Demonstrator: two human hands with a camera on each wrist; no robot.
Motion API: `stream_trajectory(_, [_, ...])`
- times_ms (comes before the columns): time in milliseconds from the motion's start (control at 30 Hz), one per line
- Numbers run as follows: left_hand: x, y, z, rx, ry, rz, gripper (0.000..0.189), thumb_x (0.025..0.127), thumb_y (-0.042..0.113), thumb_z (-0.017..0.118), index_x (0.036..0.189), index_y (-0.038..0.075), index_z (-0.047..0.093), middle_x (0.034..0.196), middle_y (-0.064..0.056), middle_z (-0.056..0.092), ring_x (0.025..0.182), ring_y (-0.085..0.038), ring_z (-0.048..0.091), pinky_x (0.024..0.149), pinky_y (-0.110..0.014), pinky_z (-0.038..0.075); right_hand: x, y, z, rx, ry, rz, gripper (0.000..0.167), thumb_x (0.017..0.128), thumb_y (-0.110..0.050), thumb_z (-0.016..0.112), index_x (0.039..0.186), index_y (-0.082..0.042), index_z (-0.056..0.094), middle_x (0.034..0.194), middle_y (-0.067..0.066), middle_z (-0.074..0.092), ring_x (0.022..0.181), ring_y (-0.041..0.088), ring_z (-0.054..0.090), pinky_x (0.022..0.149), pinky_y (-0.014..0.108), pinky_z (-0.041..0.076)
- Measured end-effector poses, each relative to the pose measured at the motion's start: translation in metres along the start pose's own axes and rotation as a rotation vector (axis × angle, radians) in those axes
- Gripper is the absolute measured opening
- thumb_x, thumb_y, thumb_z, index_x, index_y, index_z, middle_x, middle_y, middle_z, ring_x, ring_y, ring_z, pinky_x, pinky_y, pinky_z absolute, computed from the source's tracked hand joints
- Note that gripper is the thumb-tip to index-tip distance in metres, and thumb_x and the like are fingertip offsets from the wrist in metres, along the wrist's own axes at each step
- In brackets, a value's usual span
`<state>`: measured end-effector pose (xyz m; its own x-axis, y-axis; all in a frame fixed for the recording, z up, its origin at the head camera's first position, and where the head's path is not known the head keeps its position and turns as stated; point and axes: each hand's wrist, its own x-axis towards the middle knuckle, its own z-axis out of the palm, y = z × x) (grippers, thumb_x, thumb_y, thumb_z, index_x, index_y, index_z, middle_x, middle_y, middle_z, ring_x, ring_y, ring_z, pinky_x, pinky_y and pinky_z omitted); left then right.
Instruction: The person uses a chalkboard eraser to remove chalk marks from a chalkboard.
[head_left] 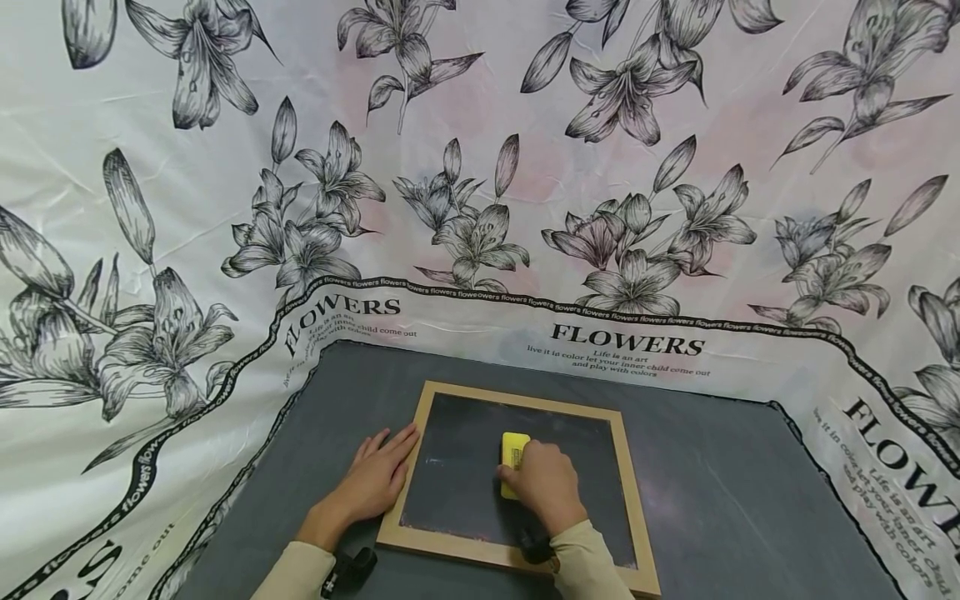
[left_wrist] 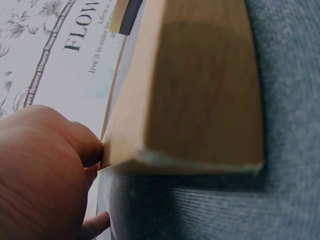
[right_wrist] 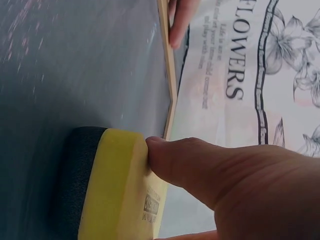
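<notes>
A small chalkboard (head_left: 461,492) with a light wooden frame (head_left: 525,401) lies flat on the dark tabletop. My right hand (head_left: 551,483) grips a yellow chalkboard eraser (head_left: 513,450) near the middle of the black surface. In the right wrist view, the thumb presses the side of the eraser (right_wrist: 115,185), whose dark felt face is against the board. My left hand (head_left: 378,471) rests at the left edge of the frame, fingers stretched along it. Up close in the left wrist view, the thumb side touches the wooden frame (left_wrist: 200,90) near its corner.
Dark grey cloth (head_left: 720,492) covers the table around the board. A white curtain (head_left: 480,350) printed with lilies and lettering hangs along the back and both sides. Black wrist straps (head_left: 348,571) show below the hands.
</notes>
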<state>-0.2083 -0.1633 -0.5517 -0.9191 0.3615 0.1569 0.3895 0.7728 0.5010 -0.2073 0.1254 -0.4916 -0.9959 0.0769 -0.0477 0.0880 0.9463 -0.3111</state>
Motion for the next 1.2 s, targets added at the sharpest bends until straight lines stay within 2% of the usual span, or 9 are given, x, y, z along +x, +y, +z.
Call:
stream_trajectory(333, [0.001,-0.001,0.0,-0.017,-0.025,-0.019,0.054,0.113,0.012,0.056,0.167,0.006,0.047,0.176,-0.011,0.041,0.16,-0.056,0.034,0.126,-0.08,0.02,-0.002,-0.019,0.008,0.025,0.002,-0.066,0.053,0.09,-0.046,0.088,0.104,0.002,0.073,0.076,0.008,0.061,0.065,0.023,0.059,0.058,0.039,0.055])
stream_trajectory(600, [0.001,-0.002,0.001,-0.009,-0.019,-0.02,0.054,0.113,0.012,0.057,0.166,0.006,0.048,0.175,-0.011,0.042,0.159,-0.055,0.035,0.126,-0.079,0.021,-0.004,-0.031,0.009,0.053,0.0,-0.088,0.049,0.09,-0.044,0.089,0.101,0.001,0.072,0.075,0.006,0.06,0.063,0.021,0.058,0.056,0.036,0.053])
stream_trajectory(1200, [0.002,-0.001,0.0,-0.004,-0.019,-0.022,0.054,0.112,0.012,0.058,0.166,0.006,0.049,0.175,-0.011,0.043,0.159,-0.055,0.036,0.126,-0.08,0.022,-0.001,-0.048,0.018,0.071,-0.005,-0.122,0.05,0.09,-0.042,0.09,0.103,0.003,0.073,0.076,0.007,0.062,0.064,0.021,0.06,0.059,0.038,0.058])
